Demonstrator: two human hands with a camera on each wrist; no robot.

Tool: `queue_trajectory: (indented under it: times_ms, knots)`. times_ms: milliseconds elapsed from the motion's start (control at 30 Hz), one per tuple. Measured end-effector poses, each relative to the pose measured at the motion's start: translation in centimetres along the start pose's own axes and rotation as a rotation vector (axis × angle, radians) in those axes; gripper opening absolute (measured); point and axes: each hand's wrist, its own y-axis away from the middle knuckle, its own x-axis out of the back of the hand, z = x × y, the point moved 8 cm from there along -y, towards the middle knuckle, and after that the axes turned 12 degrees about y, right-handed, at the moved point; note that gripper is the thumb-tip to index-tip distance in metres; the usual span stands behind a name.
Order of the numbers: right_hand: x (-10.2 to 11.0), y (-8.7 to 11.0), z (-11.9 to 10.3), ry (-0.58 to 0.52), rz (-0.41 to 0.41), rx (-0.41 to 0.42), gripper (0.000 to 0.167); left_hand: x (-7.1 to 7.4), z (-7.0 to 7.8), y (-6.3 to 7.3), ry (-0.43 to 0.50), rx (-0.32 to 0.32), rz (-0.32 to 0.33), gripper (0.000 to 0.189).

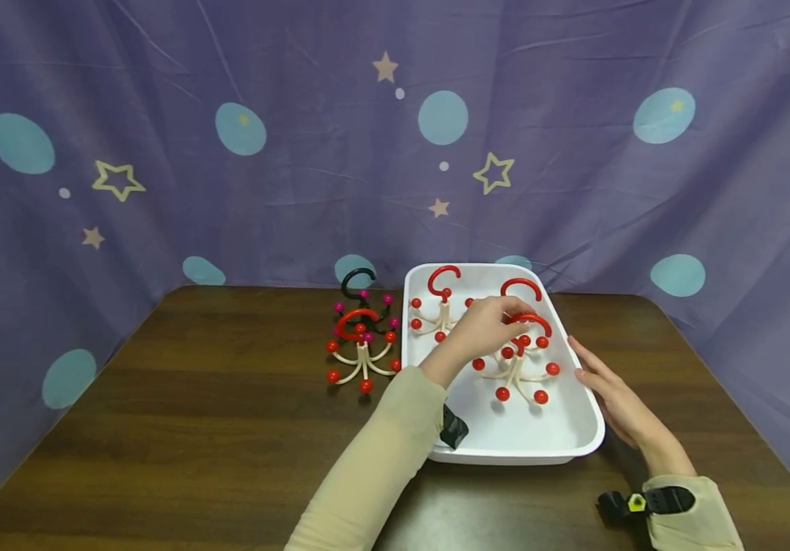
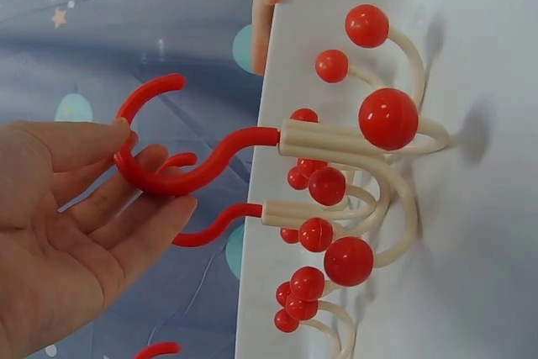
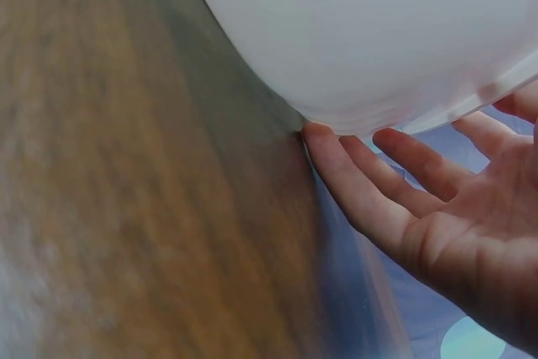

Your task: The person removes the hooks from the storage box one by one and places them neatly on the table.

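My left hand (image 1: 481, 329) reaches over the white tray (image 1: 464, 436) and pinches the red hook of a claw-shaped hanger (image 2: 324, 139), thumb on one side and fingers on the other. That hanger has curved cream arms tipped with red balls, which sit close over the tray floor. Just behind it in the tray stands a second such hanger (image 1: 522, 288); a third hanger (image 1: 444, 314) is at the back left. My right hand (image 1: 618, 402) has its extended fingers (image 3: 361, 182) against the outside of the tray's right wall.
Left of the tray, on the brown wooden table (image 1: 195, 421), stands another red-and-cream hanger (image 1: 363, 353). Behind it, partly hidden, is a black hanger (image 1: 348, 285) with magenta balls. A purple curtain (image 1: 326, 153) with stars and dots hangs past the table's far edge.
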Motion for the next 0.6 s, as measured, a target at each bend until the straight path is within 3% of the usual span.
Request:
queue_trajectory:
  times_ms: [600]
  knots:
    - [0.03, 0.09, -0.08, 0.008, -0.012, 0.007, 0.06, 0.79, 0.34, 0.63, -0.048, -0.005, 0.062, 0.021]
